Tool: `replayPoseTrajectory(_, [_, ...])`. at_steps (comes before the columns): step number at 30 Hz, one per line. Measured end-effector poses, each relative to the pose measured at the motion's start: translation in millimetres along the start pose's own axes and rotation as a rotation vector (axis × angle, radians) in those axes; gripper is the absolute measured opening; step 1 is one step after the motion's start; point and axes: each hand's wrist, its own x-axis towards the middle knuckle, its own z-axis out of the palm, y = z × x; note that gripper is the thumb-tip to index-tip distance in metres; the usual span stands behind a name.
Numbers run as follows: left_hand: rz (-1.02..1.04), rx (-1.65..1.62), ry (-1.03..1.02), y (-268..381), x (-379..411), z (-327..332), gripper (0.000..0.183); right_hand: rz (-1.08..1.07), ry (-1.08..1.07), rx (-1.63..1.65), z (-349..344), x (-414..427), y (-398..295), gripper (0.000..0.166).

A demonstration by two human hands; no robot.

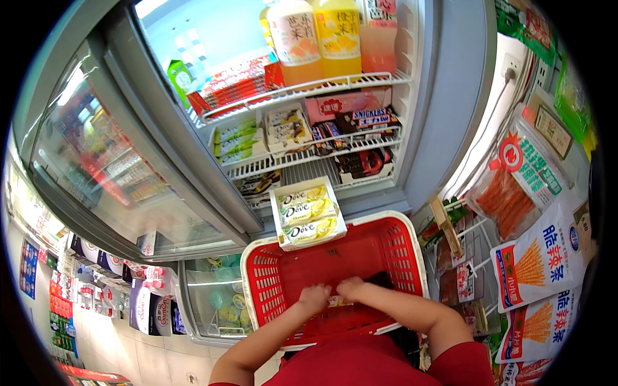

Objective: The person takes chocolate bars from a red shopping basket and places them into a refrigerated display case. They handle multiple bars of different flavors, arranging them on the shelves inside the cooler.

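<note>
Both of my hands are down inside a red plastic shopping basket (333,260) with a white rim. My left hand (316,296) and my right hand (351,289) are close together, fingers curled, near the basket's front side. Between and just below them shows part of a Dove chocolate bar (340,301); whether either hand grips it is hidden. An open white carton (311,243) of yellow-and-white Dove bars (309,212) rests at the basket's far rim, tilted towards me. A dark item (381,280) lies by my right wrist, too hidden to name.
Ahead stands an open display fridge with wire shelves (314,147) of chocolate bars and juice bottles (294,43). Its sliding glass door (120,159) is to the left, above a glass-topped chest freezer (212,294). Snack bags (536,260) hang at the right.
</note>
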Motion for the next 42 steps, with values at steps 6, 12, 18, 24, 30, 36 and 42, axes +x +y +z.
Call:
replayPoseTrajectory(6, [-0.017, 0.012, -0.119, -3, 27, 52, 0.030, -0.021, 0.063, -0.031, 54, 34, -2, 0.035])
replayPoseTrajectory(12, [-0.018, -0.021, -0.178, -10, 28, 62, 0.039, 0.032, 0.089, 0.062, 63, 35, 6, 0.033])
replayPoseTrajectory(18, [-0.076, -0.038, -0.108, -21, 44, 90, 0.040, 0.016, 0.129, 0.024, 60, 37, 4, 0.031])
replayPoseTrajectory(24, [-0.080, -0.087, -0.295, -16, 30, 37, 0.026, 0.007, 0.046, 0.058, 32, 23, 4, 0.029])
replayPoseTrajectory(30, [0.064, -0.576, -0.056, -23, -26, -56, 0.026, -0.014, -0.010, 0.232, -70, -59, 17, 0.030])
replayPoseTrajectory(36, [0.137, -1.285, 0.294, -34, -86, -131, 0.024, -0.376, 0.653, 0.495, -135, -178, 0, 0.046])
replayPoseTrajectory(42, [0.121, -1.281, 0.473, -35, -89, -182, 0.025, -0.414, 1.049, 0.406, -171, -195, -11, 0.032])
